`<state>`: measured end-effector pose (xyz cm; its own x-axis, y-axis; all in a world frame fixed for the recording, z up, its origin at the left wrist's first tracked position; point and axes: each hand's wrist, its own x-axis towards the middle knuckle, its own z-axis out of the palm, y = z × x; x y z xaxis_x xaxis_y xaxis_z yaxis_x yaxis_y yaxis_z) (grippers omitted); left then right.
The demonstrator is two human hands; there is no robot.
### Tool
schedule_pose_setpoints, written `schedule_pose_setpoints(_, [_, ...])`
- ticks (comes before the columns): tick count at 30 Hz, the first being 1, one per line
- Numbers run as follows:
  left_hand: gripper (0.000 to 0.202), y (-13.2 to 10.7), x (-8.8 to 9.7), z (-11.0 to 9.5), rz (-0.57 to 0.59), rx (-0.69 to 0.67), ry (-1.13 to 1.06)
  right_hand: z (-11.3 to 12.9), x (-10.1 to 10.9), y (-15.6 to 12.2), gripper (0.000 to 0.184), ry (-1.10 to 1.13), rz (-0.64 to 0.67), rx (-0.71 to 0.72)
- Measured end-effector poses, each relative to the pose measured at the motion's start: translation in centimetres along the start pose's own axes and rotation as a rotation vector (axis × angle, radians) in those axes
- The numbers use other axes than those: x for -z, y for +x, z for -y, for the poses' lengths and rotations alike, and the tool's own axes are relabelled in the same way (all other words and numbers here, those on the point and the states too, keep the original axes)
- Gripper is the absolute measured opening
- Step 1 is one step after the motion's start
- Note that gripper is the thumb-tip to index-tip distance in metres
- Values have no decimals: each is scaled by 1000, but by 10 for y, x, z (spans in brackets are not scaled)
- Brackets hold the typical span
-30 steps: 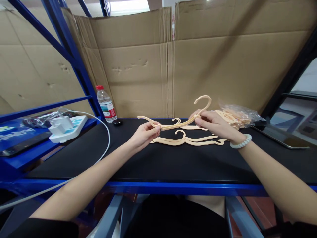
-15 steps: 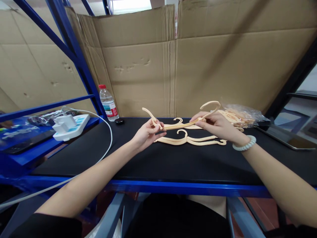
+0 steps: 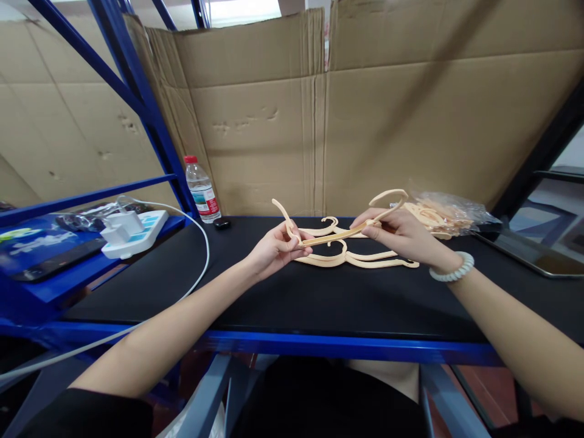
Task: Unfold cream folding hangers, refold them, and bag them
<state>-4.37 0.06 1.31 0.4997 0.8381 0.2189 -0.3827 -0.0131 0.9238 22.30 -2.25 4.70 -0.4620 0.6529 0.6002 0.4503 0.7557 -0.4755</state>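
Observation:
A cream plastic folding clothes hanger [image 3: 335, 238] is held up between my two hands, above the black tabletop. My left hand [image 3: 278, 248] pinches it near one end, where a curved arm sticks up past the fingers. Around the other end, my right hand [image 3: 396, 231] is closed, with a hooked piece rising over its knuckles. Behind and below lie more hangers of the same kind: one hanger [image 3: 371, 263] spread out nearer me, and another hanger [image 3: 325, 230] farther back, partly hidden by my hands.
A clear plastic bag [image 3: 449, 213] with many cream parts lies at the back right, near a tablet-like panel [image 3: 533, 255]. At left are a water bottle [image 3: 203, 193], a small black object [image 3: 222, 223] and a white power strip [image 3: 137, 234] with its cable. Cardboard [image 3: 264, 146] walls the back.
My left hand has shifted slightly right and down with its end of the hanger, and the curved arm there now stands more upright. My right hand has hardly moved.

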Motion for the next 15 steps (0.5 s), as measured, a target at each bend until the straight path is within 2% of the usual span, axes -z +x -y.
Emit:
schedule_pose_setpoints(6, [31,1,0,3,61,-2,4,2,-3,1,22,12,0,28])
schedule_pose_setpoints(15, [35,2,2,5,63,-6,39,4,-6,-1,21,46,-13,9])
